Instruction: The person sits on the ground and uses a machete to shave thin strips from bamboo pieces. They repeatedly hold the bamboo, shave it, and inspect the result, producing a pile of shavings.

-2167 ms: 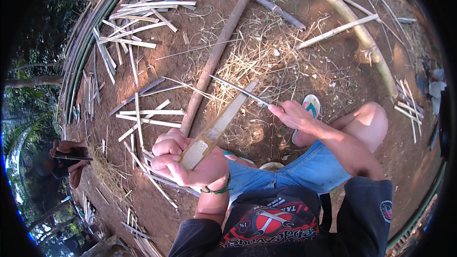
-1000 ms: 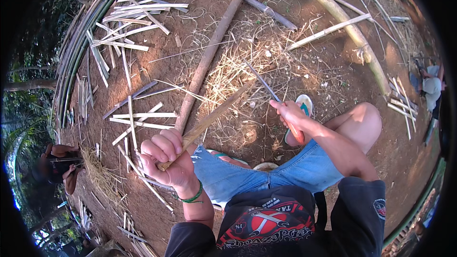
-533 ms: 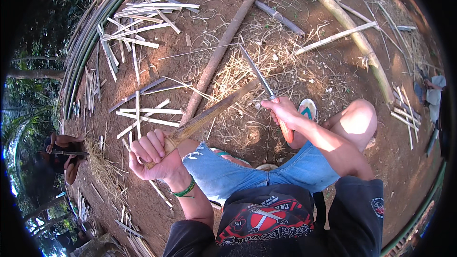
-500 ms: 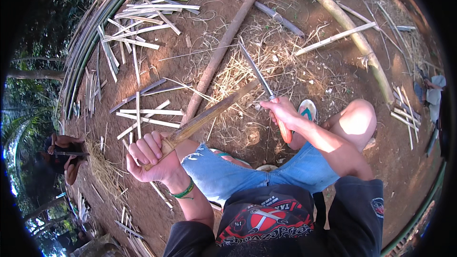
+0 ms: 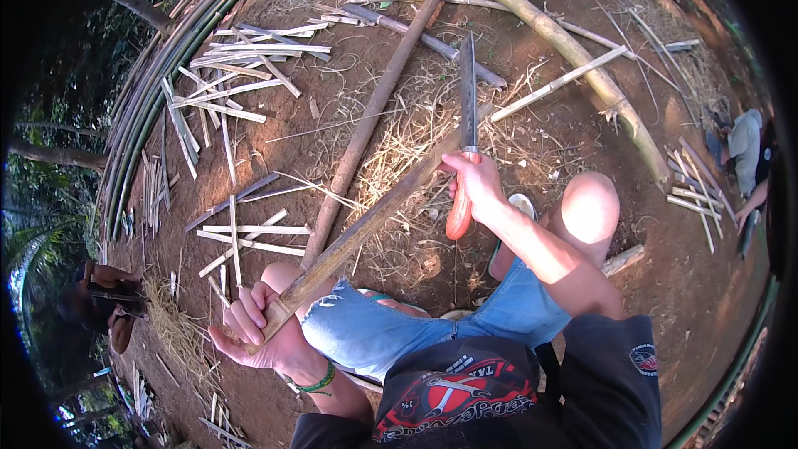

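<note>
My left hand point(image 5: 268, 324) is wrapped round the near end of a long brown bamboo strip point(image 5: 366, 220), which slants up and away to the right. In my right hand point(image 5: 476, 180) is a knife point(image 5: 469, 91) with a long dark blade and an orange-brown handle; the fingers close round the front of the handle. The blade points away from me, near the strip's far end. Whether blade and strip touch there, I cannot tell. Below both lie my bent legs in blue denim shorts.
Pale shavings point(image 5: 416, 145) litter the dirt ahead. A long brown pole point(image 5: 378, 108) and a thick curved bamboo pole point(image 5: 549, 25) lie on the ground. Split strips point(image 5: 241, 54) are heaped at the far left. One person point(image 5: 108, 299) sits at the left, another point(image 5: 744, 150) at the right.
The knife has turned from leaning left to nearly upright, its tip moving right. My left hand has lowered slightly, its fingers loosening a little, and more of the strip's face shows.
</note>
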{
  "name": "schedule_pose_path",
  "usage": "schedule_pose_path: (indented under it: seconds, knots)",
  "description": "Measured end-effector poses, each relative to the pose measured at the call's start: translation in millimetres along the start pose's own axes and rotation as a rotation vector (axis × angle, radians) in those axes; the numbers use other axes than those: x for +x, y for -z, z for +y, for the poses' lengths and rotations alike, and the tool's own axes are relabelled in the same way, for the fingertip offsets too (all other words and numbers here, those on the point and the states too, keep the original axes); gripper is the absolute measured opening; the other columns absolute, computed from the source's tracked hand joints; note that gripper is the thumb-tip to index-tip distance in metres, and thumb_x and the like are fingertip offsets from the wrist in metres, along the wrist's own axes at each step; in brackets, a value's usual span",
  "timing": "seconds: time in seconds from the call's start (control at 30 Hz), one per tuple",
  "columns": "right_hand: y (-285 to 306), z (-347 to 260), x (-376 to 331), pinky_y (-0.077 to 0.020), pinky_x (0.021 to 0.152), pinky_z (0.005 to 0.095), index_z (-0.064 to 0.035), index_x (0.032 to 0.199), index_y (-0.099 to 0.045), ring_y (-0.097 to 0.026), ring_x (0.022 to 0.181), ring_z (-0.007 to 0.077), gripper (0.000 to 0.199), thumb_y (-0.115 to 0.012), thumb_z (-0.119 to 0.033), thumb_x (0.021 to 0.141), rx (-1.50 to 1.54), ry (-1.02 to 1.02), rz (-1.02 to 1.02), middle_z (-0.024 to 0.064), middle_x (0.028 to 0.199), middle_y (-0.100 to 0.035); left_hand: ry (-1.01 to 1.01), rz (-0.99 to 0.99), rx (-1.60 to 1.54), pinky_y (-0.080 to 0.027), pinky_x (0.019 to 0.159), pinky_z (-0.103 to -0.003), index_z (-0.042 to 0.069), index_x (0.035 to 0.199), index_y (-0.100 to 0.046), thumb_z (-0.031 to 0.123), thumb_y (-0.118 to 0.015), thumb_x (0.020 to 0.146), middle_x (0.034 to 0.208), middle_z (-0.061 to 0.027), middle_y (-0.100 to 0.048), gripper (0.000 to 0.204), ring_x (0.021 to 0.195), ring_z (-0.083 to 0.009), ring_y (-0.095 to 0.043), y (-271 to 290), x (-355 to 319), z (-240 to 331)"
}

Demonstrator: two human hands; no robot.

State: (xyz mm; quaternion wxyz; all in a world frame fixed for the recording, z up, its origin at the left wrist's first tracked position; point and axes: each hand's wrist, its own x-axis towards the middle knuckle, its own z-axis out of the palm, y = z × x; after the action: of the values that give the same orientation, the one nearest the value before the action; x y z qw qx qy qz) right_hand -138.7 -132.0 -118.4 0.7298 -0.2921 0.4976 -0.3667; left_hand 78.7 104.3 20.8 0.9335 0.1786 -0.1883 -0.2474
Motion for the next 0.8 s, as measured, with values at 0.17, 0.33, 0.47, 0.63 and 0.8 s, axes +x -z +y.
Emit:
schedule_pose_path:
  seconds: [0.17, 0.33, 0.47, 0.63, 0.8]
  knots:
    - [-4, -15, 2, -0.048, 0.043, 0.0282, -0.0043, 0.095, -0.06, -0.055, 0.048, 0.0125, 0.021, -0.077, -0.009, 0.085, 0.124, 0.109, 0.056, 0.005, 0.077, -0.061, 0.156, -0.273, 0.002, -0.034, 0.102, -0.044, 0.014, 0.059, -0.053, 0.032, -0.067, 0.09, 0.079, -0.0036, -0.061, 0.038, 0.1, -0.0211, -0.047, 16, -13, 7]
    - [0, -42, 5, -0.0502, 0.048, 0.0277, -0.0057, 0.102, -0.058, -0.057, 0.054, 0.0123, 0.029, -0.079, -0.007, 0.082, 0.197, 0.152, 0.058, 0.0032, 0.08, -0.059, 0.752, -0.559, 0.325, -0.021, 0.117, -0.064, 0.005, 0.155, -0.028, 0.006, -0.077, 0.068, 0.159, -0.0371, -0.005, 0.1, 0.151, -0.0463, -0.009, 33, -27, 32]
    - [-3, -57, -1, -0.0492, 0.048, 0.028, -0.006, 0.104, -0.06, -0.057, 0.054, 0.0119, 0.029, -0.078, -0.005, 0.082, 0.262, 0.208, 0.057, 0.0031, 0.081, -0.062, 1.221, -0.452, 0.318, -0.036, 0.112, -0.054, 0.006, 0.16, -0.009, -0.019, -0.063, 0.073, 0.159, -0.0333, -0.016, 0.105, 0.14, -0.0464, -0.038, 60, -35, 50]
    - [-5, -66, -13, -0.0498, 0.049, 0.0274, -0.0037, 0.107, -0.058, -0.058, 0.056, 0.0118, 0.031, -0.077, -0.004, 0.082, 0.218, 0.308, 0.015, 0.004, 0.081, -0.062, 1.504, -0.725, 0.648, -0.043, 0.109, -0.041, 0.002, 0.158, -0.017, -0.015, -0.063, 0.084, 0.148, -0.0228, -0.045, 0.089, 0.132, -0.0331, -0.051, 85, -11, 38]
    - [-11, -61, -20, -0.05, 0.051, 0.0252, -0.0011, 0.106, -0.059, -0.058, 0.057, 0.011, 0.029, -0.076, -0.003, 0.083, 0.143, 0.453, -0.04, 0.006, 0.083, -0.065, 1.4, -0.685, 0.888, -0.045, 0.078, -0.024, -0.004, 0.14, -0.044, 0.008, -0.06, 0.1, 0.099, -0.0038, -0.06, 0.045, 0.09, -0.0075, -0.054, 73, -28, 8]
